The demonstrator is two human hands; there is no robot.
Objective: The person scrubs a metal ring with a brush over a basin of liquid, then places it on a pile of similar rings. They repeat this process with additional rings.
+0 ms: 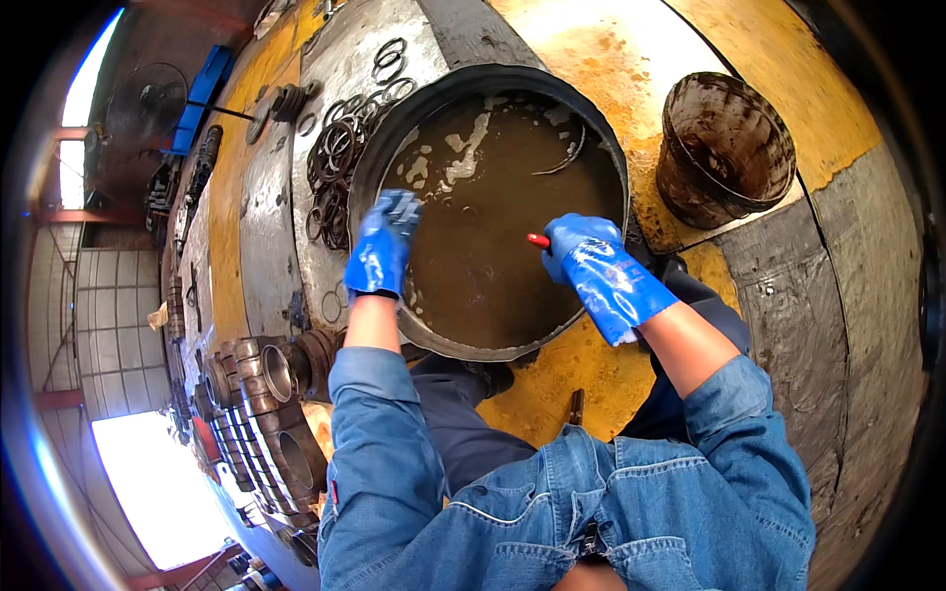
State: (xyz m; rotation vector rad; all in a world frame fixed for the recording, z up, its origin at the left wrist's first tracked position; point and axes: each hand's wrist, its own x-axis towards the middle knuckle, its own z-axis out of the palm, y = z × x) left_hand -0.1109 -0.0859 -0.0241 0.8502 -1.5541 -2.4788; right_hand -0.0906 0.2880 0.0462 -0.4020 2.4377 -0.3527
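Observation:
A wide round black tub (493, 349) of murky brown liquid stands in front of me. My right hand (583, 248), in a blue rubber glove, is closed over the liquid on a red-handled tool (538, 240). Only the red end shows, so its kind is hidden. My left hand (382, 246), gloved the same way, is at the tub's left rim. Its fingers are dark, wet and blurred, and I cannot tell whether they hold anything. A thin curved metal piece (570, 163) breaks the surface at the upper right, near patches of pale foam.
Metal rings (340, 148) lie heaped against the tub's left side. A grimy brown bucket (724, 148) stands to the right on stained floor plates. Cylindrical metal parts (261, 389) are lined up at the lower left. A blue stand (202, 98) is farther off at the upper left.

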